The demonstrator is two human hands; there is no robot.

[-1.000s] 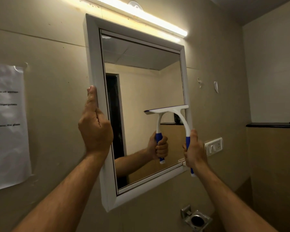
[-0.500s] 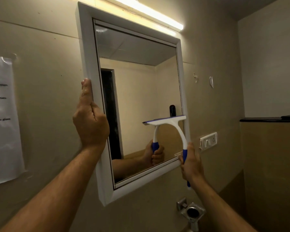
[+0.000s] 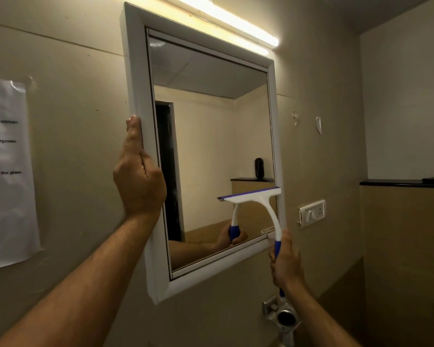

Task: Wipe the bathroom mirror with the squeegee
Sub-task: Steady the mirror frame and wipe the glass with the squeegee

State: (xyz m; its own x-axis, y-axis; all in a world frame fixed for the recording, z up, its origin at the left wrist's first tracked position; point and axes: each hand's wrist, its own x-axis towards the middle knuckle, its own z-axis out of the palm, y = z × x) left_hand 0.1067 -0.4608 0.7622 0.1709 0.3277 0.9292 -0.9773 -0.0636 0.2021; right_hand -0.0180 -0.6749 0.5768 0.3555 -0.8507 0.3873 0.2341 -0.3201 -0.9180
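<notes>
Head view: the white-and-blue plastic squeegee (image 3: 251,196), gripped by its blue handle in the closed right hand (image 3: 286,261), has slid down the white-framed wall mirror (image 3: 211,136) to its lower right; this stroke looks nearly finished. Left hand (image 3: 138,181) steadies the frame's left edge.

Left hand (image 3: 139,181) grips the mirror (image 3: 211,146) frame's left edge; right hand (image 3: 286,264) holds the squeegee (image 3: 256,199), blade against the glass near the lower right corner

Squeegee (image 3: 251,196) lower down mirror (image 3: 211,136)
</notes>
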